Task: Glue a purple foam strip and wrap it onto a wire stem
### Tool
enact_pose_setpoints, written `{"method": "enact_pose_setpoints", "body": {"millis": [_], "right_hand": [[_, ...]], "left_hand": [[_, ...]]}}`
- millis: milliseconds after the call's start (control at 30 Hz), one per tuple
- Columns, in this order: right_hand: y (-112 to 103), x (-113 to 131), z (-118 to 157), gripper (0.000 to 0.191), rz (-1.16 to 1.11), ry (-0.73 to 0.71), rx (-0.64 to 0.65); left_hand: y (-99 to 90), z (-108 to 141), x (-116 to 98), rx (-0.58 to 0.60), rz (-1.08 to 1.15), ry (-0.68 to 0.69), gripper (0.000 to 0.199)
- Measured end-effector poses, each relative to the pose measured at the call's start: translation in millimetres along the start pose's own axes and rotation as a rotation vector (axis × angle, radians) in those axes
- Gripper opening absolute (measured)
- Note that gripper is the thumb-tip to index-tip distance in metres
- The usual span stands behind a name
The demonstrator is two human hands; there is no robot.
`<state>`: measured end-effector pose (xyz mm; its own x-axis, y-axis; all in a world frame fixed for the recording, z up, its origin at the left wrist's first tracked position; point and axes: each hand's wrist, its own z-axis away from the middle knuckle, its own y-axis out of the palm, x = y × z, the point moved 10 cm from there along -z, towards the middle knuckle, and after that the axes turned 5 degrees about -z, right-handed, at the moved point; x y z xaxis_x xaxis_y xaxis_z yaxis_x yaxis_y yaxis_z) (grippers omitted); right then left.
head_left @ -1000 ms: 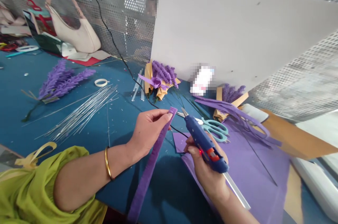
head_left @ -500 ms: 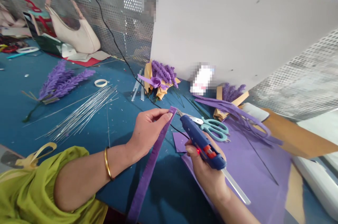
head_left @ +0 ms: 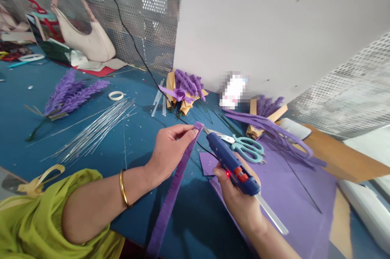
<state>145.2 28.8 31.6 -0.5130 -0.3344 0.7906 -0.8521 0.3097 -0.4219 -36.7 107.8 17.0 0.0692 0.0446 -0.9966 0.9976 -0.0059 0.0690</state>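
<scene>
Between thumb and fingers, my left hand (head_left: pixel 170 151) pinches the top end of a long purple paper strip (head_left: pixel 175 183), which hangs down toward the table's front edge. My right hand (head_left: pixel 239 200) is wrapped around a blue hot glue gun (head_left: pixel 230 161) with a lit red light and a clear glue stick out of its back. The gun's nozzle points at the strip's upper end, very close to it; whether they touch I cannot tell. Just behind the gun lie scissors with light blue handles (head_left: pixel 248 149). Under my right hand spreads a large purple sheet (head_left: pixel 292 198).
Small purple flower bouquets in tan paper (head_left: pixel 185 92) stand by the white board (head_left: pixel 258 19). Loose purple flowers (head_left: pixel 71 94), thin wires (head_left: pixel 97 131) and a tape roll (head_left: pixel 116 95) lie left. A black cord (head_left: pixel 134 43) crosses the table. A cream handbag (head_left: pixel 87 33) sits behind.
The glue gun in my right hand has shifted very slightly left and up, its nozzle nearer the strip's end. My left hand keeps its pinch on the strip, almost still.
</scene>
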Motion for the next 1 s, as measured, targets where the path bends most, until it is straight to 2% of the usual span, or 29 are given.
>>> {"method": "enact_pose_setpoints", "body": {"millis": [733,1000], "right_hand": [[0.7,1.0,1.1,0.031,0.048,-0.012,0.003],[1.9,5.9,-0.4,0.031,0.054,-0.014,0.013]], "left_hand": [[0.0,0.7,-5.0,0.011,-0.001,0.012,0.015],[-2.0,0.9,-5.5,-0.002,-0.017,0.011,0.021]]}}
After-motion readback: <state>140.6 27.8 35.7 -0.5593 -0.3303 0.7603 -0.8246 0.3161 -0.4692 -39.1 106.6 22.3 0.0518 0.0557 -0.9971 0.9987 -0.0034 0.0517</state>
